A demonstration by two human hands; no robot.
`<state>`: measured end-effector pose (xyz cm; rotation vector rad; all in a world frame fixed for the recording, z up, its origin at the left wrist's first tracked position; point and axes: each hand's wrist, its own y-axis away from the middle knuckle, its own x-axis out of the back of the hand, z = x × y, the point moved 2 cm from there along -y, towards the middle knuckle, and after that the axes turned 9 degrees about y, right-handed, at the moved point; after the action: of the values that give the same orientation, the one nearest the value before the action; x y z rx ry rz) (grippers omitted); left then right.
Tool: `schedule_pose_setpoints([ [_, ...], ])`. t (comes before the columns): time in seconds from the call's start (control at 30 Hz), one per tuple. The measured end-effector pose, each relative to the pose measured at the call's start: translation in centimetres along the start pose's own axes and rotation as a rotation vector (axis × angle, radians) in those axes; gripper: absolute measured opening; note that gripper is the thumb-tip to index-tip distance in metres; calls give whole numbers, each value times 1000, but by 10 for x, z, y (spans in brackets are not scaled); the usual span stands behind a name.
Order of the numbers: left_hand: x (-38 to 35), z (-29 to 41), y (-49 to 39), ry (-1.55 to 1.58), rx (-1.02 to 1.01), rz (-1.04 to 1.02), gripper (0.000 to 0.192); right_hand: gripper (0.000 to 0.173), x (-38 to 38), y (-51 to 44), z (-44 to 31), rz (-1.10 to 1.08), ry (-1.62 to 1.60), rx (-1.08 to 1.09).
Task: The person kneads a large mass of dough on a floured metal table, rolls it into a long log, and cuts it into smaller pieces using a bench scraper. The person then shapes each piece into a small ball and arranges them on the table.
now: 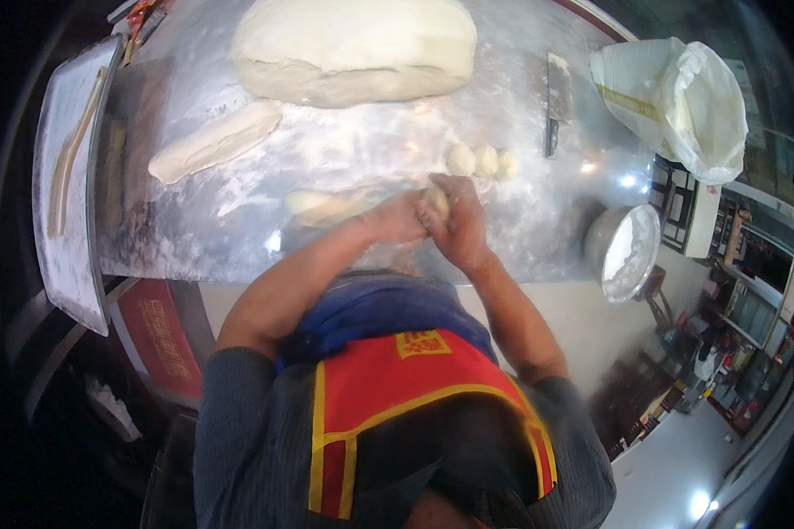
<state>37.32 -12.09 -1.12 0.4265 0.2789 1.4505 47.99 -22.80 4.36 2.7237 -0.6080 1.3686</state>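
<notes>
My left hand (397, 217) and my right hand (460, 221) meet over a floured metal worktop (344, 145). Between them a small piece of dough (437, 200) shows, in the fingers of my right hand. A strip of dough (324, 206) lies along my left hand, its right end hidden behind the fingers; whether the left hand grips it is blurred. Just beyond my right hand, several dough balls (485, 161) sit side by side in a row. A longer dough roll (215, 142) rests slantwise at the left, and a very large slab of dough (357, 53) lies farther back.
A dough cutter or cleaver (558, 92) lies at the back right. Near the right edge are a metal bowl with white powder (628, 251) and an open white sack (675, 99). A floured tray (73, 178) with a wooden stick stands at the far left.
</notes>
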Motion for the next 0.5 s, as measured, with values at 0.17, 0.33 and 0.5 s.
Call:
schedule_pose_setpoints([
  [0.17,-15,25,31,-9,-23,-34,68,46,-5,-7,58,198,175,-409],
  [0.33,13,-1,46,294,-141,247,76,47,-30,-5,103,36,-132,-439],
  [0.5,46,-22,41,1098,30,337,77,47,-38,-14,62,39,319,-233],
])
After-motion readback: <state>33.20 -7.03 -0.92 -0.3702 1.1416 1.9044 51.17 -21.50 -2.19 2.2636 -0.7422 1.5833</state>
